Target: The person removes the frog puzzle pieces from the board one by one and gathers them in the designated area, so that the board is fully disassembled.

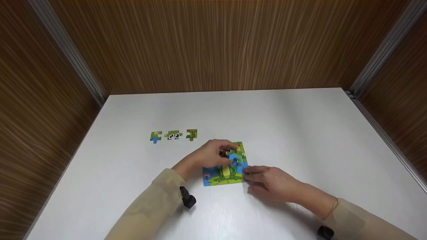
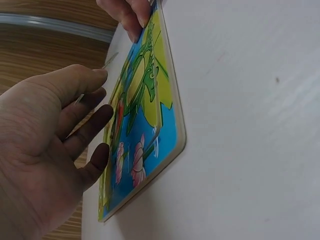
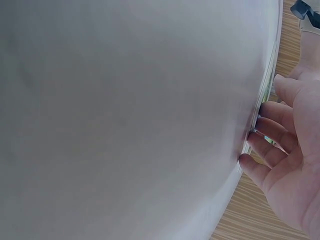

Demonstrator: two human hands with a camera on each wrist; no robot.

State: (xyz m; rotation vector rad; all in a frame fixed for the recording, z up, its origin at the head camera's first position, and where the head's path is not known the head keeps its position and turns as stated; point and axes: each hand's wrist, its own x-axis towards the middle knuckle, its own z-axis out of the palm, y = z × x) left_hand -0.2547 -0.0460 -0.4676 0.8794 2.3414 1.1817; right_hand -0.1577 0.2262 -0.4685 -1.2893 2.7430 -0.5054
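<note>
A frog jigsaw puzzle in a flat board (image 1: 222, 181) lies on the white table, its frog's body and blue water showing. My left hand (image 1: 213, 154) is over its upper part, thumb and fingers pinching a thin puzzle piece (image 2: 79, 99). That piece is seen edge-on in the left wrist view and mostly hidden by the hand. My right hand (image 1: 272, 181) rests at the board's right edge with fingers extended, fingertips touching it. In the left wrist view, pink flowers (image 2: 138, 167) show at one corner of the board.
Three loose pieces lie in a row behind and left of the board: a blue-green one (image 1: 155, 136), one with the frog's eyes (image 1: 173, 135) and a dark green one (image 1: 191, 134). Wood-grain panels (image 1: 213, 46) wall the table (image 1: 293, 120) at the back and sides.
</note>
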